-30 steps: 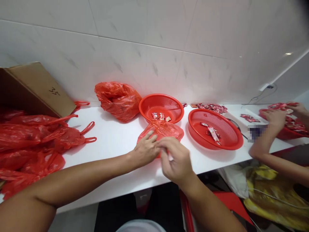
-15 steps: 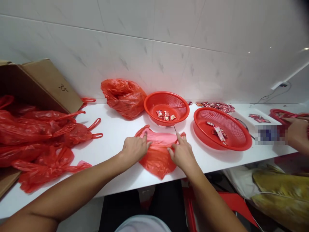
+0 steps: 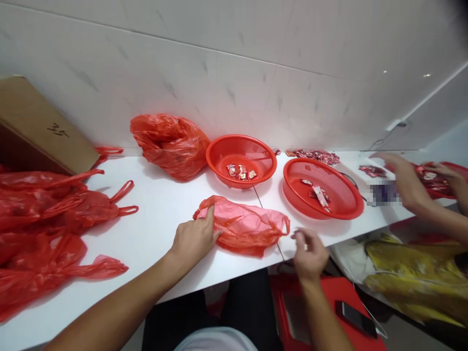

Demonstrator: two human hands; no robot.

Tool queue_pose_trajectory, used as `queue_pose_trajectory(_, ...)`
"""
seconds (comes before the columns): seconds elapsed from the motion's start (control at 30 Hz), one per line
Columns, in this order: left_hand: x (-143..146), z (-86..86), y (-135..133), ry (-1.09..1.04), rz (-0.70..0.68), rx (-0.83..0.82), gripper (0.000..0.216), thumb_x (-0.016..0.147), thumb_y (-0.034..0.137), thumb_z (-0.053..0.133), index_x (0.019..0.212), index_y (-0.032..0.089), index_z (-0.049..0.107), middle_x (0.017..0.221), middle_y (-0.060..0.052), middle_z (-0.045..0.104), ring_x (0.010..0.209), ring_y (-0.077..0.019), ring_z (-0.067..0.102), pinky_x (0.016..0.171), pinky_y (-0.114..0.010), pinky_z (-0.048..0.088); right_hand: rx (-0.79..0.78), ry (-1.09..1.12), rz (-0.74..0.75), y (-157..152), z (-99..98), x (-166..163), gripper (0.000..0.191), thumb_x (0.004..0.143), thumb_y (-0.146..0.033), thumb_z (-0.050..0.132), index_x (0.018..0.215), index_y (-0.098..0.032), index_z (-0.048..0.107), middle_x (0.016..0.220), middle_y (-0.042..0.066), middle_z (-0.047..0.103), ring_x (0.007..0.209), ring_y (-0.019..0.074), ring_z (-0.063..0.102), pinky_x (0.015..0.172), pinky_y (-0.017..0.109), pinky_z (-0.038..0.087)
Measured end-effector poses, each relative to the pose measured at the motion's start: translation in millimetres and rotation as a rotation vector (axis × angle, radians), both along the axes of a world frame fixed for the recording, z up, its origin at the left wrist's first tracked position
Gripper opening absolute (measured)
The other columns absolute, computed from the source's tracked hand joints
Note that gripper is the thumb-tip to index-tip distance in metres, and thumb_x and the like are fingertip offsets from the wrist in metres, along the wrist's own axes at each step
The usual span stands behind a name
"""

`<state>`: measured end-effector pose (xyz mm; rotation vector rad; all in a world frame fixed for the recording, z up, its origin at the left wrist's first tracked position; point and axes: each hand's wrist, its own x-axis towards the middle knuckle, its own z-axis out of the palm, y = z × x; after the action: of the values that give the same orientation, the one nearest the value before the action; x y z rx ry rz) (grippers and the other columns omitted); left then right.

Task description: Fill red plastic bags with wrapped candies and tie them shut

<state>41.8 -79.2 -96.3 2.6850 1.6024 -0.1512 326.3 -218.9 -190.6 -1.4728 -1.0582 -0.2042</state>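
Observation:
A flattened red plastic bag (image 3: 244,225) lies on the white counter (image 3: 157,214) near its front edge. My left hand (image 3: 193,239) grips the bag's left end, thumb and fingers closed on the plastic. Just off the bag's right handle loop, over the counter's edge, my right hand (image 3: 309,253) is blurred, its fingers loosely curled and apart with nothing visible in them. Behind the bag stand two red baskets: a smaller one (image 3: 241,157) with a few wrapped candies and a wider one (image 3: 323,192) with a few wrappers.
Several filled red bags (image 3: 54,214) pile at the left beside a cardboard box (image 3: 40,129). A crumpled red bag (image 3: 170,144) sits by the wall. Another person's hands (image 3: 409,183) work at the right near a third red basket (image 3: 444,180). A phone (image 3: 356,317) lies below.
The bag was spread open between both hands, then laid flat. My right hand has let go and moved right, off the bag; the left hand still holds its left end.

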Motion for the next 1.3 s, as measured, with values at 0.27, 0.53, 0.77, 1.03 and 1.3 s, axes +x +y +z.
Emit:
queue_pose_trajectory(0.27, 7.6, 6.0, -8.7, -0.013, -0.07, 0.042, 0.071, 0.103, 0.046, 0.045, 0.163, 0.011, 0.03, 0.096, -0.019, 0.077, 0.086, -0.0409, 0.076, 0.07, -0.047, 0.058, -0.138, 1.26, -0.14, 19.8, 45.4, 143.1, 0.037, 0.085, -0.045, 0.069, 0.107, -0.02, 0.053, 0.057, -0.005, 0.058, 0.043, 0.0152, 0.059, 0.038, 0.021, 0.048)
queue_pose_trajectory(0.53, 7.5, 7.4, -11.1, -0.002, -0.048, -0.08, 0.088, 0.095, 0.045, 0.061, 0.165, 0.014, 0.018, 0.097, -0.017, 0.078, 0.096, -0.0425, 0.076, 0.078, -0.049, 0.058, -0.075, 1.34, 0.201, 15.8, 59.0, 81.8, 0.02, 0.072, -0.03, 0.06, 0.088, -0.019, 0.065, 0.072, 0.007, 0.075, 0.069, 0.0215, 0.076, 0.064, 0.032, 0.064)
queue_pose_trajectory(0.77, 14.1, 11.8, -8.2, 0.003, -0.091, -0.034, 0.088, 0.093, 0.049, 0.063, 0.163, 0.014, 0.023, 0.088, -0.015, 0.077, 0.091, -0.0417, 0.077, 0.075, -0.046, 0.059, -0.051, 1.269, 0.675, 7.9, 136.5, 13.5, 0.019, 0.082, -0.036, 0.059, 0.092, -0.024, 0.07, 0.092, 0.004, 0.081, 0.088, 0.0285, 0.078, 0.091, 0.063, 0.059)
queue_pose_trajectory(1.03, 13.6, 8.0, -16.9, -0.028, -0.11, -0.051, 0.097, 0.088, 0.048, 0.07, 0.164, 0.011, 0.022, 0.089, -0.016, 0.077, 0.092, -0.0419, 0.077, 0.076, -0.048, 0.059, -0.077, 1.255, 0.577, 96.6, 104.2, -17.2, 0.02, 0.066, -0.029, 0.065, 0.083, -0.019, 0.062, 0.076, 0.003, 0.075, 0.062, 0.0191, 0.069, 0.065, 0.036, 0.064)
queue_pose_trajectory(1.3, 0.3, 15.0, -13.9, -0.041, -0.088, -0.17, 0.099, 0.081, 0.045, 0.076, 0.161, 0.011, 0.029, 0.095, -0.016, 0.078, 0.096, -0.0405, 0.077, 0.077, -0.044, 0.058, 0.028, 1.165, 0.569, 124.1, 101.6, -33.9, 0.02, 0.065, -0.032, 0.062, 0.069, -0.023, 0.045, 0.057, -0.004, 0.056, 0.047, 0.0136, 0.056, 0.038, 0.022, 0.045)
